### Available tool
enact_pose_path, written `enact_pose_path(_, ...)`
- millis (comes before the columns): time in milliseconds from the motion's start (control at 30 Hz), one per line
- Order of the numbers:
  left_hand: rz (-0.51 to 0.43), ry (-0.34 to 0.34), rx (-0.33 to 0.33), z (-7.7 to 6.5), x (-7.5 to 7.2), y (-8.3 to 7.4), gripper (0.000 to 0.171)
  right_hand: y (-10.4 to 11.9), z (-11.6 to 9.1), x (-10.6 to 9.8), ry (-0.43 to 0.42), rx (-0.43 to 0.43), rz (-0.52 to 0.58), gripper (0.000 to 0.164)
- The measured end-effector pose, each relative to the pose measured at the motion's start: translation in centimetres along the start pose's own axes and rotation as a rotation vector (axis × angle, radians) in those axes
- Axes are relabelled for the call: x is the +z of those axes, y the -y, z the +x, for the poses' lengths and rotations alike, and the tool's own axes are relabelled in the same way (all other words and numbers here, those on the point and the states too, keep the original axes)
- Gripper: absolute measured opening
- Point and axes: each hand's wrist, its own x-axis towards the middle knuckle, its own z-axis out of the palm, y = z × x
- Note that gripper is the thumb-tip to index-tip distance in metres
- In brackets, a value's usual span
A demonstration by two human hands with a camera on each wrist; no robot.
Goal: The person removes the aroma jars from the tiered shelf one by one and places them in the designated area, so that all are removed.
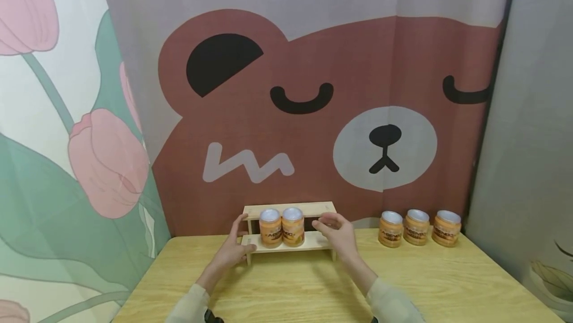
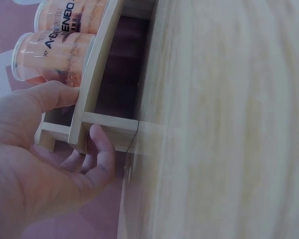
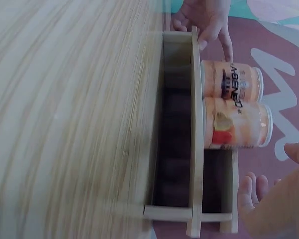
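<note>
A small two-tier wooden shelf (image 1: pixel 313 246) stands on the table, with two orange-labelled cans (image 1: pixel 270 228) (image 3: pixel 234 122) side by side on its lower step. My left hand (image 1: pixel 233 251) grips the shelf's left end: in the left wrist view the thumb (image 2: pixel 60 94) lies on the step near a can and the fingers curl round the end by the leg. Above the right part of the step is my right hand (image 1: pixel 337 233), its fingers loosely bent and nothing between them. In the right wrist view a gap separates that hand (image 3: pixel 279 194) from the cans.
Three more orange-labelled cans, among them a middle one (image 1: pixel 416 227), stand in a row at the table's back right. Behind the wooden table (image 1: pixel 286 293) hangs a curtain (image 1: pixel 250 129) with a bear print. A plant (image 1: pixel 552 275) is at the far right.
</note>
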Motion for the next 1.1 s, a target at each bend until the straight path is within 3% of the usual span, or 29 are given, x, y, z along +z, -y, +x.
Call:
enact_pose_path(133,0.001,0.002,-0.004,0.1,0.0,-0.1,0.1,-0.1,-0.2,1.3,0.03,0.045,0.03,0.049)
enact_pose_path(433,0.024,0.018,0.002,0.2,0.5,-0.2,0.1,-1.0,-0.6,4.1,0.073,0.086,-0.016,0.063)
enact_pose_path(633,0.019,0.011,0.001,0.2,0.7,-0.3,0.101,-1.7,-0.4,5.3,0.06,0.104,-0.039,0.074)
enact_pose_path(833,0.011,0.005,-0.001,0.3,0.4,-0.1,0.101,-2.2,0.0,6.1,0.106,0.121,-0.041,0.085)
enact_pose_path(1100,0.009,-0.007,-0.004,0.1,0.1,-0.2,0.1,-2.7,0.4,6.6,0.128,0.088,-0.04,0.08)
